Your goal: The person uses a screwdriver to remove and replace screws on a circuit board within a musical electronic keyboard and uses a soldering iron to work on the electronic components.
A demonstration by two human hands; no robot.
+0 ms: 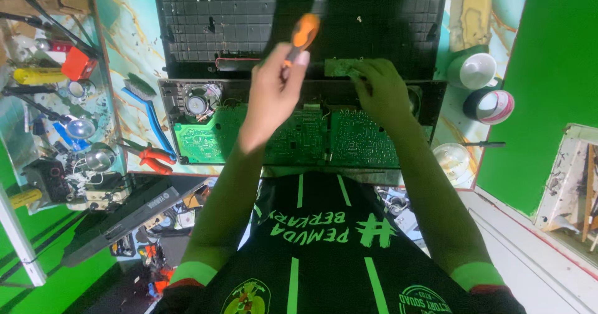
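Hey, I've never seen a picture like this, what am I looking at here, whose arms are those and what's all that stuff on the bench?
This is a single picture from a camera worn on a person's head, looking down, so the two bare arms reaching away from you are that person's own. There is no machine here.

The left hand holds a screwdriver with an orange handle. The right hand rests its fingers on a small pale circuit board.

Under the hands lies an opened electronic device: green circuit boards, a round speaker, and its dark ribbed back cover set behind.

On the marbled bench top to the left are a blue-handled brush and red-handled pliers. To the right sit a white cup and a roll of tape.
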